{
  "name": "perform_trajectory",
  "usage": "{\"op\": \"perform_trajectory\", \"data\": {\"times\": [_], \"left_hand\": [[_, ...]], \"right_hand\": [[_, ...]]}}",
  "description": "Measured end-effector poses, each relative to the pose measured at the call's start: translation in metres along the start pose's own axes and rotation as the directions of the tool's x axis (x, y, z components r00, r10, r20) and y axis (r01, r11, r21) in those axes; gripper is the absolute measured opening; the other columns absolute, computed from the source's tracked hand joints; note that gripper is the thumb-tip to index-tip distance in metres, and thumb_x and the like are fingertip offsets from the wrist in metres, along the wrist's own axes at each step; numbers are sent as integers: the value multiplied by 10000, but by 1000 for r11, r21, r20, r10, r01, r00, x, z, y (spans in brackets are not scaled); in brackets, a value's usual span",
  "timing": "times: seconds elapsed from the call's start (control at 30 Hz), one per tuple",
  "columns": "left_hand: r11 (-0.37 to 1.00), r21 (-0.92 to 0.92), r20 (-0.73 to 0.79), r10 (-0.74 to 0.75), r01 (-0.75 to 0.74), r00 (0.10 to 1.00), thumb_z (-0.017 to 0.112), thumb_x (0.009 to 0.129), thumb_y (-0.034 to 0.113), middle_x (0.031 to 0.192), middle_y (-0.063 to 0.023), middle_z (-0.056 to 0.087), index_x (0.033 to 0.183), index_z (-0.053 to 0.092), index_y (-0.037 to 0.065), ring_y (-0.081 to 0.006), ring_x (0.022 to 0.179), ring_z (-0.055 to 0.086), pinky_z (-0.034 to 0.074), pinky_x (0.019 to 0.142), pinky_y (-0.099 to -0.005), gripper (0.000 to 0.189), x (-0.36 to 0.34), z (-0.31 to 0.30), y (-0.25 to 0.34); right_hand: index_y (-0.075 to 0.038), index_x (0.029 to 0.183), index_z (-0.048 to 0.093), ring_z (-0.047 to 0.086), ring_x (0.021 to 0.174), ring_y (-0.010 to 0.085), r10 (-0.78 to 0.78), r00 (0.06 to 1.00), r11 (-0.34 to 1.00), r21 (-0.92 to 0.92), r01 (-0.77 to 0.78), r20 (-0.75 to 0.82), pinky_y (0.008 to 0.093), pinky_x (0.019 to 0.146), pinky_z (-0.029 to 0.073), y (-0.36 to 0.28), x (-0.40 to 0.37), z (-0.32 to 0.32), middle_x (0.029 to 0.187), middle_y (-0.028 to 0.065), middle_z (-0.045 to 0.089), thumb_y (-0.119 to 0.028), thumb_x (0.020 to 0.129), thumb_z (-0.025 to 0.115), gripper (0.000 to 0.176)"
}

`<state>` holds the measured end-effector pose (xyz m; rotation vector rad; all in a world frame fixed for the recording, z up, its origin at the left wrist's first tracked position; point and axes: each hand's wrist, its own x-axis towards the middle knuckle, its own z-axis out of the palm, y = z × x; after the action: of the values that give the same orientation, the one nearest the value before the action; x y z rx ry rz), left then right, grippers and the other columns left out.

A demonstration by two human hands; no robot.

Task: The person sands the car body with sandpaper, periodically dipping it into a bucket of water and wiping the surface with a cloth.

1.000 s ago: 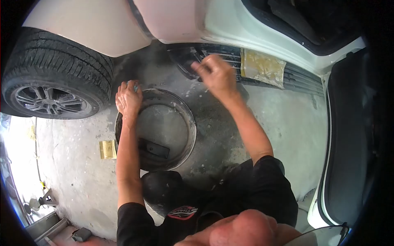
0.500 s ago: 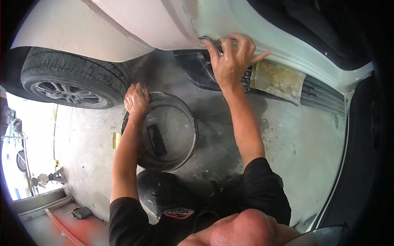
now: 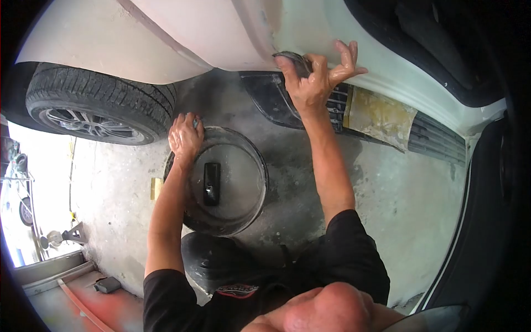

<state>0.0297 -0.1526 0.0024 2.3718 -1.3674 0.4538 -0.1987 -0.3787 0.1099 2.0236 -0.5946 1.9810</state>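
Note:
My right hand (image 3: 316, 83) pinches a dark grey piece of sandpaper (image 3: 296, 62) between thumb and index finger, against the lower edge of the pale car body (image 3: 238, 33); its other fingers are spread out. My left hand (image 3: 186, 137) is closed at the rim of a round black tub (image 3: 261, 166). A small bluish thing (image 3: 195, 123) shows between its fingers, too little to name. Both hands look wet. Cloudy water stands in the tub, with a black oblong block (image 3: 211, 183) in it.
A car wheel (image 3: 99, 108) stands left of the tub. A black ribbed sill trim (image 3: 440, 138) with a yellowish patch (image 3: 381, 113) runs to the right. On the floor lies a small yellow piece (image 3: 156, 188). The open door (image 3: 481, 221) borders the right side.
My right hand's outer fingers have lifted and spread, showing more of the sandpaper. The black block in the tub has turned and shifted slightly upward. My left hand stays at the rim.

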Motion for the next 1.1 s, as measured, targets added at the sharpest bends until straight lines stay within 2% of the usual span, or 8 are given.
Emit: {"op": "perform_trajectory", "data": {"times": [0.23, 0.43, 0.53, 0.57, 0.67, 0.8, 0.97, 1.1], "left_hand": [[1000, 15, -29, 6, -6, 1000, 644, 921, 246, 917, -136, 653, 969, 709, 138, -359, 889, 659, 532, 789, -474, 135, -1, 12, -2], [999, 49, 32, -21, 20, 999, 638, 923, 260, 918, -147, 650, 954, 699, 126, -368, 899, 659, 532, 790, -478, 150, -2, 4, 1], [999, 36, 31, -28, 27, 999, 636, 923, 259, 916, -146, 648, 950, 693, 125, -369, 901, 659, 533, 791, -484, 148, 3, 7, 0], [999, 42, 41, -31, 29, 999, 635, 923, 258, 916, -145, 647, 952, 692, 126, -369, 903, 658, 534, 793, -485, 147, 2, 7, 0], [998, 59, 89, -24, 19, 996, 630, 924, 258, 925, -137, 645, 960, 688, 129, -361, 918, 658, 535, 794, -486, 146, -2, 7, -1], [1000, 15, 58, -4, 3, 998, 614, 933, 266, 927, -142, 645, 972, 688, 126, -365, 920, 656, 534, 798, -489, 162, 2, 2, 0], [1000, 13, 82, -10, 9, 997, 607, 937, 266, 929, -150, 653, 962, 693, 123, -372, 922, 659, 533, 807, -491, 169, -1, 8, -1], [999, 39, 75, -28, 25, 997, 613, 930, 263, 969, -158, 663, 992, 694, 115, -378, 941, 660, 533, 821, -495, 180, 5, 3, 1]], "right_hand": [[-172, 870, 601, 115, 1476, 558, 46, 999, 999, 1, -46, 16, 857, 985, -179, -2, 0, -5, 1425, 182, 296, -620, 813, 785, 487], [-164, 856, 614, 105, 1474, 573, 72, 997, 987, 141, -73, 10, 832, 1000, -202, -26, 28, 3, 1435, 203, 298, -570, 826, 802, 448], [-158, 849, 605, 129, 1462, 569, 94, 994, 994, 48, -96, 46, 826, 1011, -197, -13, 4, -4, 1437, 203, 298, -538, 807, 833, 445], [-150, 846, 603, 144, 1461, 549, 83, 996, 983, 168, -74, -44, 826, 1009, -202, -10, 4, 5, 1440, 191, 303, -515, 799, 846, 441], [-134, 848, 616, 140, 1464, 538, 100, 993, 975, 206, -85, -63, 838, 1012, -185, -40, 44, 6, 1423, 179, 317, -525, 806, 835, 450], [-127, 835, 619, 133, 1465, 543, 175, 984, 980, 85, -177, 32, 851, 1005, -173, -26, 7, -6, 1429, 186, 306, -534, 799, 836, 462], [-116, 843, 628, 123, 1463, 557, 230, 973, 959, 167, -230, 21, 854, 1012, -138, -40, 23, 0, 1436, 190, 281, -526, 808, 831, 459], [-130, 829, 615, 123, 1466, 550, 188, 982, 978, 86, -189, 22, 852, 1014, -149, -20, -4, -4, 1458, 196, 261, -520, 775, 859, 464]]}}
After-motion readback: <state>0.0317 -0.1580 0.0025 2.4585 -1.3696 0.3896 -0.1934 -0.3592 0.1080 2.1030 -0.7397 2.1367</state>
